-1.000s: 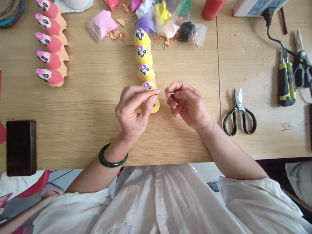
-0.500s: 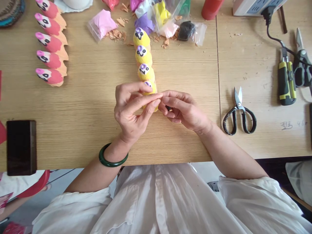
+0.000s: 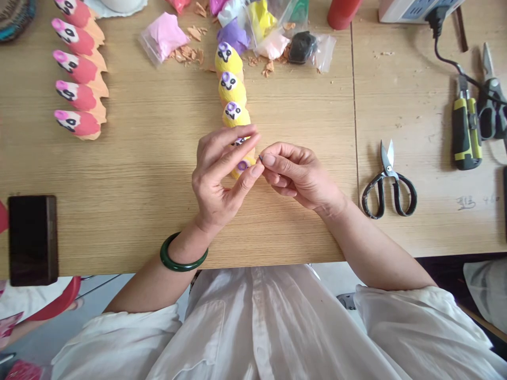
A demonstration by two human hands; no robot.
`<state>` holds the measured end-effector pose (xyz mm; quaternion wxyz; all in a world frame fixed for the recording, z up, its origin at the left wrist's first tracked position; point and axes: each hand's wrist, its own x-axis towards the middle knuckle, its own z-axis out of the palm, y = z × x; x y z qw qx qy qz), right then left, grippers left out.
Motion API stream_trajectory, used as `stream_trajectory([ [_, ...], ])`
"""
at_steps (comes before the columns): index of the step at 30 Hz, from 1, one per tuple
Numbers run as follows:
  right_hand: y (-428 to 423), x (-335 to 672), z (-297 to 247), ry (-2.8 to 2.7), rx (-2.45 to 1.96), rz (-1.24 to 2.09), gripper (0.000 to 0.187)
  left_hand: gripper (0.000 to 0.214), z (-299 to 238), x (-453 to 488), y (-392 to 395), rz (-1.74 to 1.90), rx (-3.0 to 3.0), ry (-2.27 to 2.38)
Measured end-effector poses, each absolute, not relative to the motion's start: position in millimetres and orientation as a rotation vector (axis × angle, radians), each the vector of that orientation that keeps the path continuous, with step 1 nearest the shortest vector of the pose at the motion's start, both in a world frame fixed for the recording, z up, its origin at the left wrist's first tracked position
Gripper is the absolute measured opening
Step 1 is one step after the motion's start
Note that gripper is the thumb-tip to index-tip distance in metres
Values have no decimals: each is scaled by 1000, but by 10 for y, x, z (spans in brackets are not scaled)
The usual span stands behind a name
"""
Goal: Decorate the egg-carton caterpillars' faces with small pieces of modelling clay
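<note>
Table [image 3: 138, 211]: wood, scissors [image 3: 389, 173] at right.
Left hand [image 3: 219, 177]: released, thumb and fingers parted.
Right hand [image 3: 297, 171]: pinching dark bit [image 3: 260, 158] by yellow row [image 3: 233, 91].

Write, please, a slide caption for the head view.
Left hand and right hand, close together at the near end of a row of yellow figures, the right pinching a tiny dark piece.
</note>
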<state>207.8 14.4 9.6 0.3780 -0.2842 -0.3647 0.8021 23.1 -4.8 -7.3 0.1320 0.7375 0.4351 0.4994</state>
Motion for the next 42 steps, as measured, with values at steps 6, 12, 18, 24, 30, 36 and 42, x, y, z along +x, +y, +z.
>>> stream_trajectory([
  [6, 130, 2068, 94, -953, -711, 2056, 40, 19, -40, 235, -22, 1501, 2221, 1213],
  [12, 122, 2065, 88, -975, -757, 2091, 42, 12, -107, 211, 7, 1722, 2080, 1153],
  [18, 120, 2064, 98, -928, -791, 2084, 40, 12, -75, 230, -39, 1614, 2035, 1148],
  [24, 115, 2073, 138, -889, -759, 2135, 39, 14, -30, 224, -52, 1508, 2096, 1212],
  [30, 139, 2069, 79, -915, -686, 2118, 39, 19, -48, 210, -46, 1372, 2115, 1274],
  [36, 147, 2062, 95, -910, -688, 2109, 42, 31, -53, 184, -8, 1331, 2202, 1259],
  [42, 142, 2062, 107, -908, -734, 2100, 43, 15, -37, 208, -19, 1512, 2193, 1177],
])
